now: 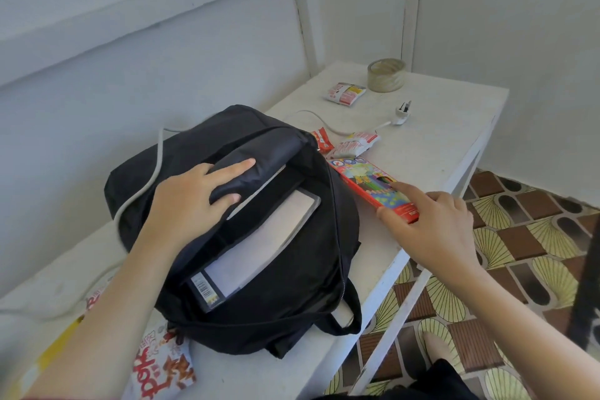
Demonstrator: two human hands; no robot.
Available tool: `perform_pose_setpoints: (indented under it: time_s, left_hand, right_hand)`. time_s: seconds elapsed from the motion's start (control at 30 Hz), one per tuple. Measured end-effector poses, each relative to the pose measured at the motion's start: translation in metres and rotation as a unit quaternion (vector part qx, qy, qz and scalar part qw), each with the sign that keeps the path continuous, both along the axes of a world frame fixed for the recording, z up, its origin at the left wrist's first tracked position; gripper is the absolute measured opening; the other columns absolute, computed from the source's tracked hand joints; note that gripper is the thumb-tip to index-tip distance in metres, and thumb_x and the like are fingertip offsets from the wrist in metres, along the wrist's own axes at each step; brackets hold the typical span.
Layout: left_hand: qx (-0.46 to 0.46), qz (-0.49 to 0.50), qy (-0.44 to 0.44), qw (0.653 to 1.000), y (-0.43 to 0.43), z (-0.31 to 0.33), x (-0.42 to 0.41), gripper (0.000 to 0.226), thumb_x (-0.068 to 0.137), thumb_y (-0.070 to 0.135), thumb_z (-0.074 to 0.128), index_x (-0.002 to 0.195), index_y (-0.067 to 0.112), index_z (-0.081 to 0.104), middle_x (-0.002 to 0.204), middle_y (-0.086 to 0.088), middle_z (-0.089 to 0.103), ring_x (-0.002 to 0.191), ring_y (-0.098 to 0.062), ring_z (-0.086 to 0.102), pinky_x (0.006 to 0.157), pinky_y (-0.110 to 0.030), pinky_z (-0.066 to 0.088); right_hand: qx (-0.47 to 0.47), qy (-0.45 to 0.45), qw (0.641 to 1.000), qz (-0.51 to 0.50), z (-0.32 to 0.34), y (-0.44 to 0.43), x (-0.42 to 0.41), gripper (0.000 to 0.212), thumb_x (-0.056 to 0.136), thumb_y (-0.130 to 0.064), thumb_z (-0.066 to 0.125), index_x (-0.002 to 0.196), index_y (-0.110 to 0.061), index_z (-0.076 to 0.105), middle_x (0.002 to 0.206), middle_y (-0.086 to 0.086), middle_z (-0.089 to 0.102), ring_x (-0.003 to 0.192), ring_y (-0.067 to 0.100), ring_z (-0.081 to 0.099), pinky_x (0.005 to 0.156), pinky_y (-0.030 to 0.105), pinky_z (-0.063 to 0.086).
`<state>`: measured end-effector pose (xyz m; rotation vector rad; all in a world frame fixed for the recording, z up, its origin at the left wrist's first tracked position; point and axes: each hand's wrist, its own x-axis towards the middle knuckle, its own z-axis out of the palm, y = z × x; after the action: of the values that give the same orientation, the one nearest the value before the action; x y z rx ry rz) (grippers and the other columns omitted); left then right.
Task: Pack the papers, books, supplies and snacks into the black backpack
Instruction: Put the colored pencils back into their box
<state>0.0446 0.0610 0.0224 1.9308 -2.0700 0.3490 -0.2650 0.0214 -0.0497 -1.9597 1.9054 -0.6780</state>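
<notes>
Left hand grips the padded upper lip of the black backpack, fingers over it and thumb under, holding the main compartment open. Books are already inside, lying flat along the opening.

Right hand is on the pencil box. The index finger lies straight on its top face and the thumb is against its near-left edge. The other fingers are loosely curled off the right side. I can't tell if the pinch has closed.

Key geometry: the box lies on the table just beside the bag's right flank. Its long axis runs far-left to near-right, roughly parallel to the zip line. The right hand sits at the box's near end. The opening is directly left of the box, so the right hand is the obvious one for it; the left is busy with the lip.

My read: lift, carry it left over the rim, and keep that axis so it drops in alongside the books. No rotation should be needed.

Still out:
- small snack packets far of the box
- another packet near the tape roll
- a large snack bag near-left, partly under my forearm
</notes>
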Motion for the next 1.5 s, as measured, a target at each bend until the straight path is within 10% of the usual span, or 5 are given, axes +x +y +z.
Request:
perform_pose_setpoints:
  time_s: [0.2,0.37,0.73,1.27,1.5]
  left_hand:
    - [0.001,0.004,0.106,0.994,0.002,0.021,-0.005,0.047,0.085,0.023,0.066,0.123,0.048,0.054,0.093,0.017,0.061,0.083,0.001,0.048,0.069,-0.005,0.036]
    - [-0.001,-0.012,0.147,0.989,0.001,0.045,0.001,0.043,0.086,0.020,0.065,0.118,0.048,0.056,0.114,0.012,0.063,0.106,-0.009,0.055,0.088,-0.020,0.037]
    - [0.002,0.020,0.069,0.997,0.004,0.072,-0.002,0.042,0.086,0.023,0.063,0.116,0.051,0.056,0.076,0.009,0.055,0.076,-0.010,0.048,0.066,-0.011,0.032]
    - [-0.003,0.014,0.083,0.996,0.005,0.062,0.000,0.044,0.087,0.023,0.063,0.115,0.055,0.051,0.097,0.007,0.064,0.091,-0.014,0.056,0.077,-0.030,0.045]
    - [0.000,0.018,0.085,0.996,0.003,0.061,0.003,0.043,0.087,0.022,0.062,0.117,0.051,0.055,0.089,0.008,0.061,0.083,-0.010,0.052,0.069,-0.011,0.034]
  right_hand:
    - [-0.030,-0.170,0.984,0.048,0.004,0.020,0.008,0.056,0.070,-0.065,0.041,0.124,-0.052,0.045,0.100,-0.004,0.052,0.099,0.019,0.044,0.092,0.038,0.037]
    - [-0.132,-0.118,0.973,0.146,0.007,0.034,0.019,0.058,0.071,-0.066,0.046,0.126,-0.049,0.048,0.116,-0.006,0.049,0.100,0.007,0.037,0.086,0.025,0.022]
    - [-0.206,0.022,0.963,0.169,0.017,-0.002,0.085,0.062,0.070,-0.065,0.047,0.119,-0.030,0.061,0.113,0.011,0.059,0.100,0.027,0.052,0.085,0.035,0.029]
    - [-0.194,0.112,0.951,0.212,0.010,0.020,0.113,0.079,0.077,-0.066,0.043,0.140,-0.018,0.039,0.143,0.021,0.041,0.133,0.039,0.037,0.110,0.059,0.010]
    - [-0.160,0.148,0.943,0.251,-0.010,0.037,0.111,0.080,0.084,-0.063,0.033,0.140,-0.006,0.041,0.142,0.019,0.043,0.135,0.035,0.034,0.107,0.060,0.008]
